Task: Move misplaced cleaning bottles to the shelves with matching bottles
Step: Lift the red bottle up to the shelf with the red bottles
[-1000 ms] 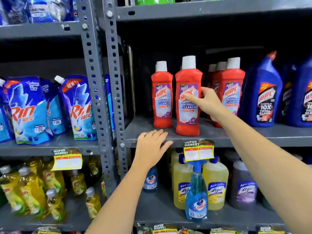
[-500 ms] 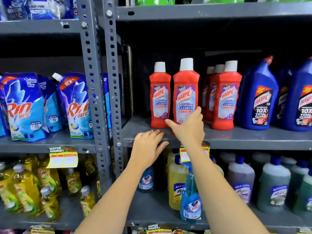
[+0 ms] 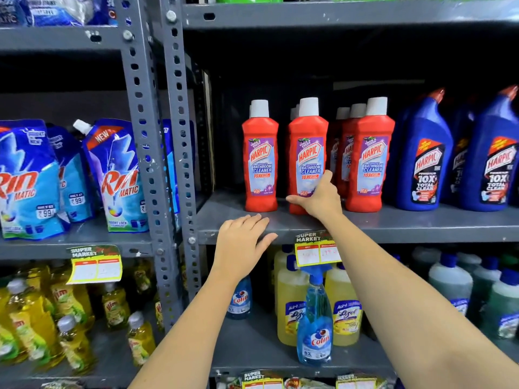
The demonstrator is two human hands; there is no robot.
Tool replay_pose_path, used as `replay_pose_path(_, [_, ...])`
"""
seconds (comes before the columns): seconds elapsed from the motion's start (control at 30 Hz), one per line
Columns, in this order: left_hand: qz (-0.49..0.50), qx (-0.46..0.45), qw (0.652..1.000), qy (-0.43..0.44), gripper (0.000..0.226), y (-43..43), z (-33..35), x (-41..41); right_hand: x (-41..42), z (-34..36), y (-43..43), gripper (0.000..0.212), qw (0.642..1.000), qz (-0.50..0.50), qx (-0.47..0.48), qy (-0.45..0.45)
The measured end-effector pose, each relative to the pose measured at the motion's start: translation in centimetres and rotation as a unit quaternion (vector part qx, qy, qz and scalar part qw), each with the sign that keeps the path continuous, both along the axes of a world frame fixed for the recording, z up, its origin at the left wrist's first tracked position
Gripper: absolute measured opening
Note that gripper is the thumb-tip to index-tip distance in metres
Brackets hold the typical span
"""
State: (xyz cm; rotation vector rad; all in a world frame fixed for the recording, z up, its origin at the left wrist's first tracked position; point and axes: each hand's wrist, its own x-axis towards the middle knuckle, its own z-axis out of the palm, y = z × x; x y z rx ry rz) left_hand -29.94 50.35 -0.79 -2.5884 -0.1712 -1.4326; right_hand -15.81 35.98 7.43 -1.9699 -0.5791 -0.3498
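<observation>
Red Harpic bathroom cleaner bottles with white caps stand on the grey middle shelf (image 3: 421, 224). My right hand (image 3: 320, 200) wraps the lower part of the middle red bottle (image 3: 308, 147), thumb on its left side and fingers on its right; the bottle is upright with its base on the shelf. Another red bottle (image 3: 260, 155) stands apart to its left, and a group of red bottles (image 3: 370, 155) is close on its right. My left hand (image 3: 241, 242) rests flat on the shelf's front edge, fingers apart, holding nothing.
Blue Harpic bottles (image 3: 424, 155) fill the shelf's right side. Below are a blue Colin spray bottle (image 3: 314, 324), yellow Lizol jugs (image 3: 289, 301) and a price tag (image 3: 316, 249). Left of the perforated upright (image 3: 177, 136) are Rin pouches (image 3: 118, 175) and Vim bottles (image 3: 67, 304).
My right hand slid from the bottle's right side down to its base and now grips the lower part. My left hand stayed on the shelf edge.
</observation>
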Motion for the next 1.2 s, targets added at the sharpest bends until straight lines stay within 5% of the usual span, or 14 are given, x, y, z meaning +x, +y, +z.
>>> replay_pose_path(0.2, [-0.004, -0.001, 1.0, -0.014, 0.046, 0.0, -0.1, 0.0, 2.2, -0.1, -1.7, 0.087, 0.996, 0.071, -0.032, 0.051])
replay_pose_path(0.47, [-0.006, -0.001, 1.0, -0.013, 0.046, 0.1, -0.1, 0.0, 4.0, -0.1, -2.0, 0.08, 0.992, 0.085, -0.095, -0.003])
replay_pose_path(1.2, [-0.002, -0.01, 1.0, -0.006, 0.046, -0.4, 0.1, -0.3, 7.2, -1.6, -1.3, 0.073, 0.977, 0.182, 0.023, 0.109])
